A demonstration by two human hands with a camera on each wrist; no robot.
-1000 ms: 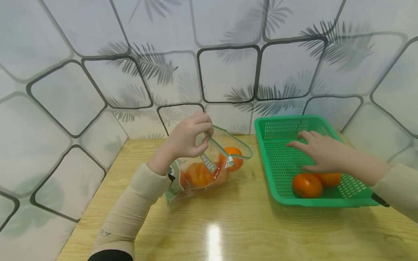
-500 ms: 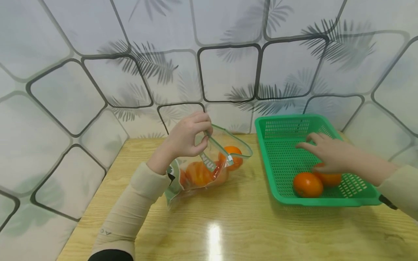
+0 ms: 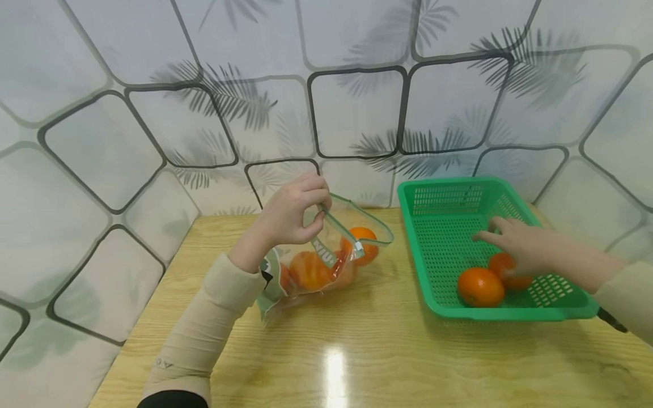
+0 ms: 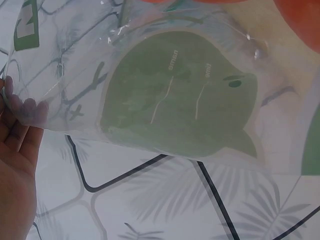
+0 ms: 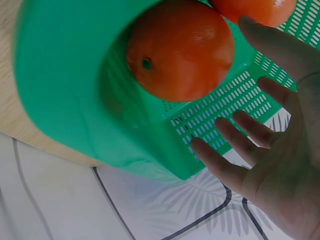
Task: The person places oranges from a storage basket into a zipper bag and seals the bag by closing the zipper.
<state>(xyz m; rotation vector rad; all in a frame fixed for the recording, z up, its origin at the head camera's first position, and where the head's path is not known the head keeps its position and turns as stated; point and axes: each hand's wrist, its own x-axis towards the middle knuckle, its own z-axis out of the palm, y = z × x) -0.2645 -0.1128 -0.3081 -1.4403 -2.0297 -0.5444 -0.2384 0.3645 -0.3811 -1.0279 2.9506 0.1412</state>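
My left hand (image 3: 296, 212) pinches the green-edged rim of a clear zip bag (image 4: 175, 105) printed with a green shape, holding its mouth open. Several oranges lie inside the bag, one orange (image 3: 361, 245) close to the mouth. Over the green plastic basket (image 3: 510, 314) reaches my right hand (image 3: 533, 246), its fingers spread and slightly bent. Two oranges sit side by side in the basket: a front orange (image 3: 480, 287) and a second orange (image 3: 502, 264) right below the right hand, partly hidden by it. In the right wrist view, the thumb overlaps one orange's edge (image 5: 265, 9).
Bag and basket stand apart on a light wooden table (image 3: 388, 357). A patterned covering (image 3: 357, 113) with outlined shapes and leaf prints rises behind and at both sides. The basket's raised walls surround its oranges.
My right hand has moved right and lower over the basket, toward the second orange. The left hand keeps its place at the bag's rim.
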